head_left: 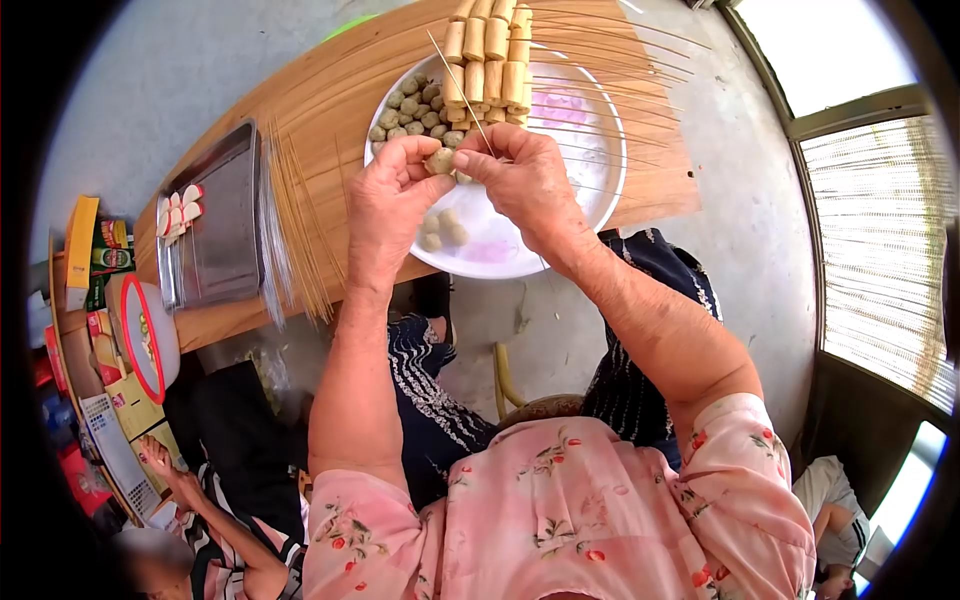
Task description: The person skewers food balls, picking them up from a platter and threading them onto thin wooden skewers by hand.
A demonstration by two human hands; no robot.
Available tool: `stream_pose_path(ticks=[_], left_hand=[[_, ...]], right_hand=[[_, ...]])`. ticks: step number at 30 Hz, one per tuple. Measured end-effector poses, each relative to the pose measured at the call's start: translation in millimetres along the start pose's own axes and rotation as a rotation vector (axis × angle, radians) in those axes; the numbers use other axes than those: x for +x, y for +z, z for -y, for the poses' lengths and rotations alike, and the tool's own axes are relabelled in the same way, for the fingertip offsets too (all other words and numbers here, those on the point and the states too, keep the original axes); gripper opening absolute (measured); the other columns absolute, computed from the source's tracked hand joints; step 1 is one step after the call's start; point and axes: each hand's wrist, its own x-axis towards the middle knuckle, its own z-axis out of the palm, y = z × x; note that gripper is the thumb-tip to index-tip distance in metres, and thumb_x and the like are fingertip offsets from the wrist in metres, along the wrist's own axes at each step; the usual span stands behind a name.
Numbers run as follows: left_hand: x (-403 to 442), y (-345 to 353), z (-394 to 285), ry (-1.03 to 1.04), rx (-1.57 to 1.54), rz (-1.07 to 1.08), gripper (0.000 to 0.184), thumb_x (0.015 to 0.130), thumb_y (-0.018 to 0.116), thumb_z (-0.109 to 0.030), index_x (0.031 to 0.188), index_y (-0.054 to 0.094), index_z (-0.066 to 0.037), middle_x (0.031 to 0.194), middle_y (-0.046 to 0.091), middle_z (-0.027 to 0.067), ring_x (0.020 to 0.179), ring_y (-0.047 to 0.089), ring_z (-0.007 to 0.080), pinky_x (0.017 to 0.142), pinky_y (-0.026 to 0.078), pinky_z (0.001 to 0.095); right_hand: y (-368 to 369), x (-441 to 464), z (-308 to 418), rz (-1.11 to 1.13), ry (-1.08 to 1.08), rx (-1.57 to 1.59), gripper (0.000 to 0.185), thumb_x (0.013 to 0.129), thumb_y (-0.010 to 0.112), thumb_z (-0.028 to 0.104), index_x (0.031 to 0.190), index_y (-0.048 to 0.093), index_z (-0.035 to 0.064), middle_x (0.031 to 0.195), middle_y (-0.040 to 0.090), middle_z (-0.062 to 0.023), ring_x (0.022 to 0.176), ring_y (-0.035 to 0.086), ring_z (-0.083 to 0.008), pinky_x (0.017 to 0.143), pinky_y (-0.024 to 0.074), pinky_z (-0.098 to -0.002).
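Note:
Above a large white plate, my left hand pinches a greyish meatball between thumb and fingers. My right hand is closed on a thin bamboo skewer, which slants up and left from its fingertips. The two hands almost meet; whether the skewer's hidden end touches the ball, I cannot tell. Piled meatballs lie at the plate's upper left, and several loose balls sit below my hands. Skewered tan cylindrical pieces are stacked across the far part, their sticks pointing right.
On the wooden table, bare bamboo sticks lie beside a metal tray with red-and-white pieces. A red-rimmed bowl is at the left. Another person's hand shows lower left; another person is at lower right.

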Motion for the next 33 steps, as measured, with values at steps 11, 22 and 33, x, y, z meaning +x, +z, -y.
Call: stream_pose_path(ticks=[11, 22, 33], left_hand=[[-0.3, 6.1, -0.7, 0.021, -0.023, 0.006, 0.031, 0.075, 0.066, 0.007, 0.103, 0.057, 0.000, 0.088, 0.063, 0.0036, 0.078, 0.060, 0.0089, 0.071, 0.050, 0.0218], [2.6, 5.1, -1.7, 0.041, -0.163, -0.018, 0.031, 0.077, 0.061, 0.009, 0.108, 0.054, 0.003, 0.094, 0.062, 0.0080, 0.083, 0.060, 0.0116, 0.075, 0.051, 0.0246], [7.6, -6.4, -12.3, -0.086, -0.437, -0.153, 0.033, 0.085, 0.057, 0.000, 0.117, 0.049, 0.005, 0.104, 0.059, 0.0145, 0.090, 0.061, 0.0205, 0.081, 0.051, 0.0302]], right_hand=[[-2.3, 1.6, -0.6, -0.042, -0.009, -0.054, 0.011, 0.081, 0.065, 0.009, 0.082, 0.063, -0.0016, 0.066, 0.058, -0.0025, 0.056, 0.045, -0.0072, 0.050, 0.0384, -0.0248], [-6.3, 4.0, -8.3, -0.086, -0.060, -0.103, 0.017, 0.086, 0.059, 0.012, 0.088, 0.063, -0.0037, 0.063, 0.057, -0.0075, 0.058, 0.051, -0.0128, 0.053, 0.0428, -0.0285], [-8.3, -26.2, 16.4, 0.109, -0.104, -0.193, 0.017, 0.090, 0.053, 0.010, 0.099, 0.061, -0.0019, 0.057, 0.050, -0.0038, 0.050, 0.046, -0.0105, 0.047, 0.0402, -0.0261]])
